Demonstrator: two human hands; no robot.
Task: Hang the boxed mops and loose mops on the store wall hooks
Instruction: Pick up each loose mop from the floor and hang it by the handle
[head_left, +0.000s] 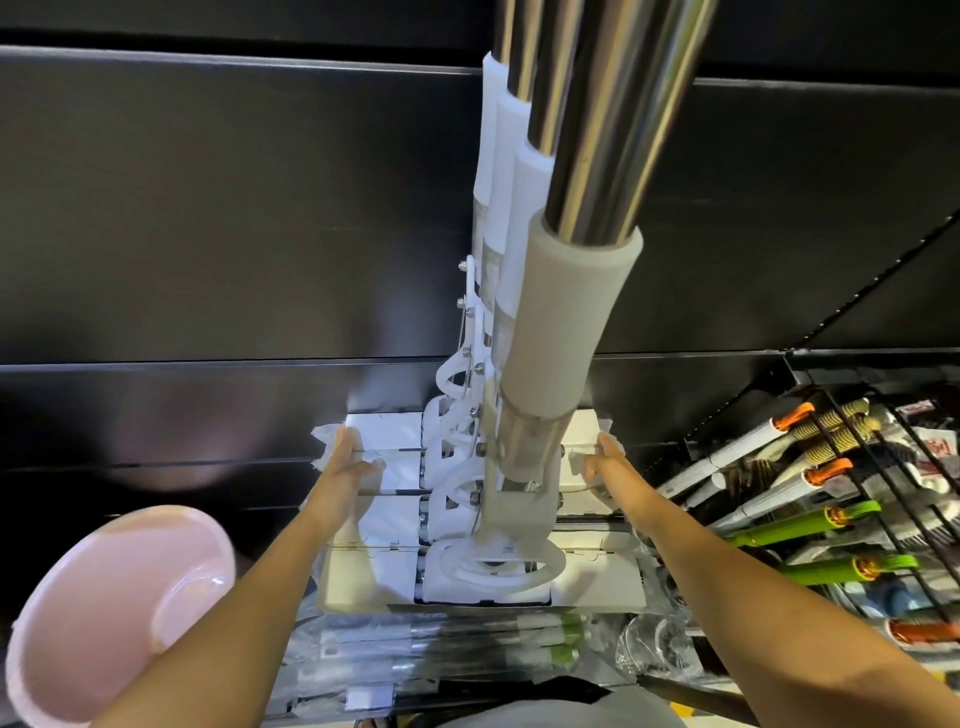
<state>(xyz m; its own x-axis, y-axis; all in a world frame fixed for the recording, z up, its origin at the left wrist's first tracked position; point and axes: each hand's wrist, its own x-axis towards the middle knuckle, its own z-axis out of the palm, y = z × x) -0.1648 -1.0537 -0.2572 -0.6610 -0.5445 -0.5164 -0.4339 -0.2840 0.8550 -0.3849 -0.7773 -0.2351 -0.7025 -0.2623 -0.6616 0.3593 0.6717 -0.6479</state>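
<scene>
Several loose mops hang in a row straight ahead of me, their chrome poles (618, 119) with grey and white foam grips (566, 322) running down to flat white mop heads (483, 566) stacked front to back against the dark wall (208, 208). My left hand (345, 460) reaches to the left ends of the back mop heads, fingers stretched and touching their plastic-wrapped edge. At the right ends, my right hand (605, 457) touches the wrapped edge in the same way. Whether either hand pinches the wrap is unclear. The hooks are out of sight above.
A pink plastic basin (119, 608) sits at lower left by my left forearm. Wrapped mops with green parts (441, 644) lie below the hanging heads. At right, a wire rack (852, 457) holds brushes with orange and green handles (810, 525).
</scene>
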